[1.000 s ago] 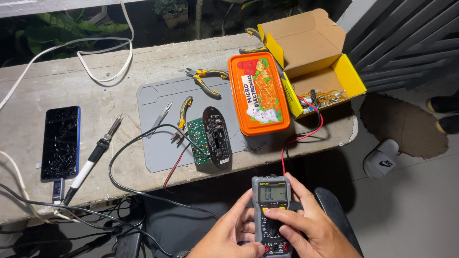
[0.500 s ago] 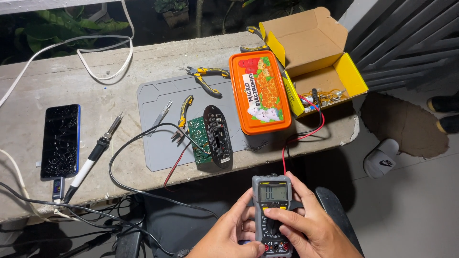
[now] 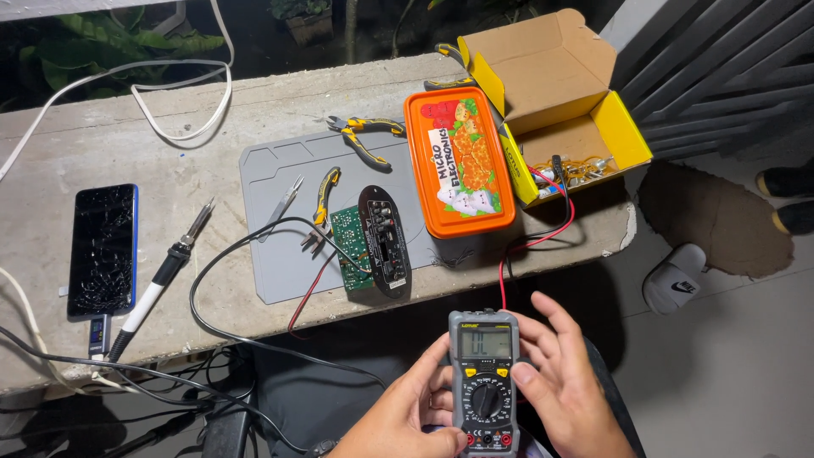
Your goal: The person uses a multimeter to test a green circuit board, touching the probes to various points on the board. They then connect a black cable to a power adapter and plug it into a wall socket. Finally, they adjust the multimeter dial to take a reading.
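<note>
Phone (image 3: 103,248) with cracked screen lies left on the worktop (image 3: 170,136). Right of it, an orange tub (image 3: 459,161) with white label, then an open yellow box (image 3: 560,102). Below the worktop, left hand (image 3: 407,416) and right hand (image 3: 564,394) grip the grey meter (image 3: 484,382) between them.

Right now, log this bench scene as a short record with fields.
left hand: cradles the multimeter's left edge
right hand: on the right edge, thumb near the dial
multimeter: grey, display lit, red and black leads running up to the bench
circuit board: green, on the grey mat, against a black oval panel
orange tub: lidded, right of the mat
soldering iron: left of the mat
phone: cracked screen, far left
</note>
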